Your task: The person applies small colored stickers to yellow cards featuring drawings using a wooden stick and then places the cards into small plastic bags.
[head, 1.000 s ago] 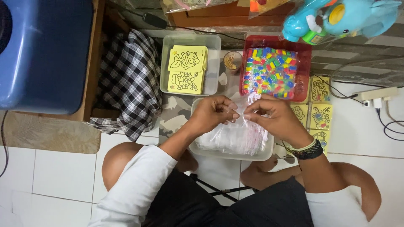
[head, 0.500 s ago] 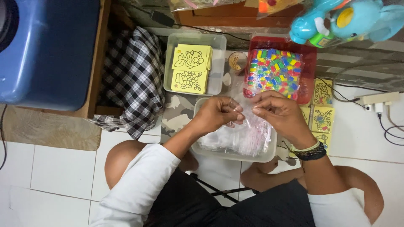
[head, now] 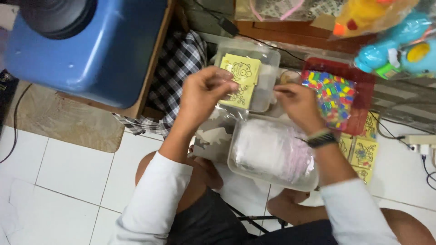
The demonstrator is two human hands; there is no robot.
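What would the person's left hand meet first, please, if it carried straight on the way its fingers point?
Probably the yellow picture cards in the clear tray; the left hand already overlaps them, though its height above them is unclear.

A clear plastic bag (head: 254,93), thin and nearly see-through, is stretched taut and level, held up over the near edge of the clear tub (head: 269,86) of yellow picture cards (head: 240,79).

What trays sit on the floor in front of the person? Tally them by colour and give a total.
Clear trays: 2 (card tray, bag tray)
Red trays: 1 (red tray)
Total: 3
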